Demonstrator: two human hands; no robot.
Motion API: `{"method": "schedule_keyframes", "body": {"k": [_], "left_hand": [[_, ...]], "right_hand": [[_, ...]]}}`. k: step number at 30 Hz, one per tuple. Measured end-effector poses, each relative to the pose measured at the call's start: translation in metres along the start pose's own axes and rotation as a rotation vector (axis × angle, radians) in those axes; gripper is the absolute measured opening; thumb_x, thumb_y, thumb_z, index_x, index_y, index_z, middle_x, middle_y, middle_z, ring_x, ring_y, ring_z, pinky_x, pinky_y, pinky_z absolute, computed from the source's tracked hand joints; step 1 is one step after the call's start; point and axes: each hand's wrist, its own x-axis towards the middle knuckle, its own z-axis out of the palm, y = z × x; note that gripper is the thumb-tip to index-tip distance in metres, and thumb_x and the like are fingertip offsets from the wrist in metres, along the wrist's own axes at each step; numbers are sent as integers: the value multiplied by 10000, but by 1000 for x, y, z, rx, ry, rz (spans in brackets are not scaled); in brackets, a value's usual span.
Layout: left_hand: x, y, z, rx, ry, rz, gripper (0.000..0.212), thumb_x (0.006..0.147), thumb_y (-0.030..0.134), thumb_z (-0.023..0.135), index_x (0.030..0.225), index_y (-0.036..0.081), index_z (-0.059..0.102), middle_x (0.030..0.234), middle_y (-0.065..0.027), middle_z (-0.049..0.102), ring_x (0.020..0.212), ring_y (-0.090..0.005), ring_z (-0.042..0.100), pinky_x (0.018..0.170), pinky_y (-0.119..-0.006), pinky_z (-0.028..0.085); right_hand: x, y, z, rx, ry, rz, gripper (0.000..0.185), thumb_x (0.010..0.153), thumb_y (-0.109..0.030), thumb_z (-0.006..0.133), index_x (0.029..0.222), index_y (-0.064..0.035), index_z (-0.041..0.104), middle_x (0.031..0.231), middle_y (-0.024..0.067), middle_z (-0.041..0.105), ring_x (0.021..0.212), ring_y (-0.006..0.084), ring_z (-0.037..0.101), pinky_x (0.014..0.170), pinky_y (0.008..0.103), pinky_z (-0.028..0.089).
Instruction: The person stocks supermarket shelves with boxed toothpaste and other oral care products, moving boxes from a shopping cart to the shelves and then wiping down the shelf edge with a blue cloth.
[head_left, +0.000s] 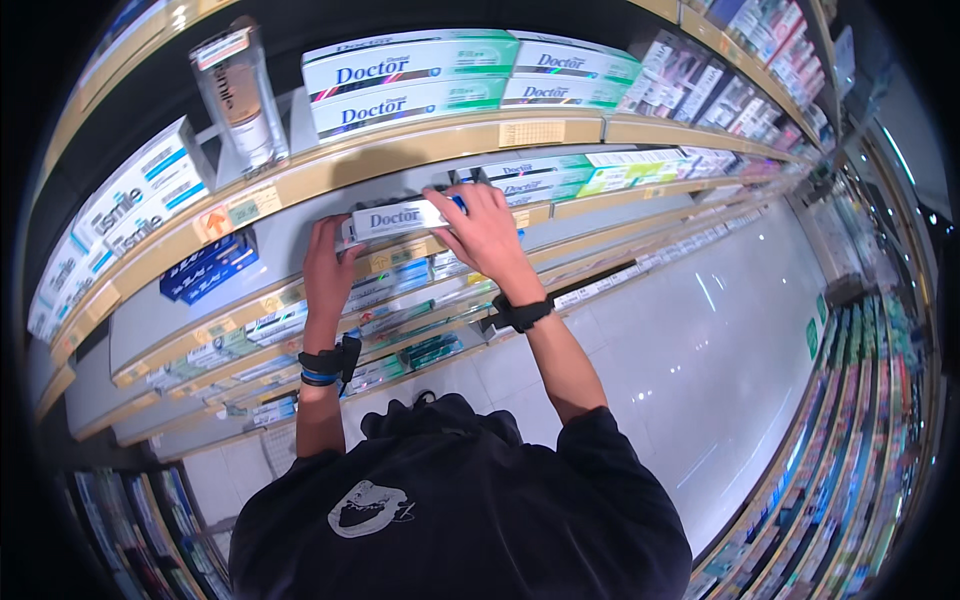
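Between my two hands is a white toothpaste carton (397, 219) marked Doctor, held level at the front of a shelf. My left hand (328, 244) grips its left end, fingers behind and thumb at the lower edge. My right hand (478, 225) holds the right end, thumb below and fingers over the top. Dark objects just behind the carton are partly hidden by it. Right of my right hand, similar white and green cartons (540, 176) lie on the same shelf. Bands circle both wrists.
Stacked toothpaste cartons (412, 71) and a clear-boxed electric toothbrush (241, 105) stand on the shelf above. White usmile boxes (142, 202) are at the left, with blue boxes (214, 266) below them. Lower shelves run beneath my arms. Another stocked shelf (817, 450) lines the right.
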Motion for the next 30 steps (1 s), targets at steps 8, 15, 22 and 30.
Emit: {"method": "schedule_keyframes", "body": {"k": [8,15,22,30], "left_hand": [[-91,33,-45,179,240,123,563,786,-122,752,1310,36,616,1272,-185,619,1197,-399,608,1019,-415,497],[-218,54,-72,-128,159,-161,515,843,-3,795,1312,27,586,1245,-162,598,1141,-322,620,1000,-388,493],[-321,63,-66,-809,-200,-533,391,1041,54,632,1409,41,500,1256,-24,626,1151,-105,596,1006,-289,490],[-351,98,-97,-1086,-412,-710,418,1063,180,633,1418,45,459,1287,-39,631,1171,-109,609,993,-300,507]], "right_hand": [[-86,-65,-24,741,135,566,674,838,-129,836,1444,-65,548,1127,102,656,1017,254,642,903,387,526],[-241,-99,26,1392,-68,1115,500,1011,-166,662,1464,-16,511,1216,89,657,1078,155,619,965,334,507],[-262,-142,-10,2005,56,1098,601,1117,-443,451,1541,-21,393,1182,90,601,1058,215,593,949,374,500],[-238,-177,-35,1967,-134,995,597,1137,-425,428,1547,4,362,1309,135,586,1143,244,617,979,418,513]]}}
